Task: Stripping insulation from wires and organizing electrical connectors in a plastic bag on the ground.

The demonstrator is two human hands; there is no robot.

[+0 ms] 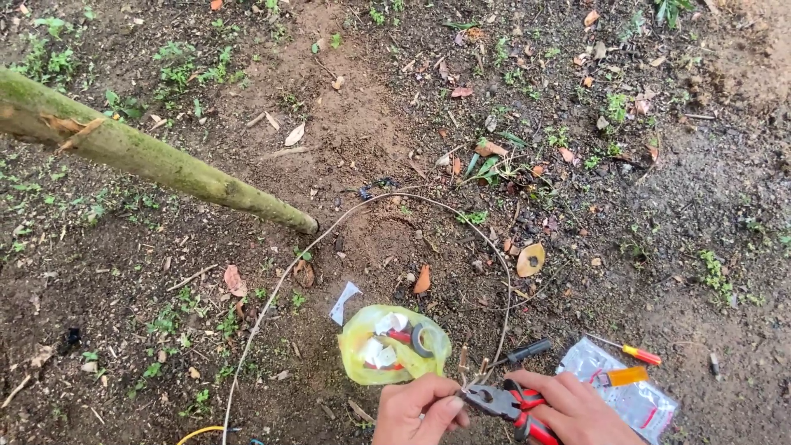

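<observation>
Down on the dirt, my right hand (573, 408) grips red-handled pliers (504, 404), my left hand (416, 409) pinching the wire (461, 381) at their jaws.

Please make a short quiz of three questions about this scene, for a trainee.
1. True or false: the right hand holds pliers with red and black handles.
2. What does the left hand pinch at the pliers' nose? A) thin wire B) leaf C) screwdriver
3. Which colour is the plastic bag beside the left hand?

Key: 1 true; 2 A; 3 yellow.
</observation>
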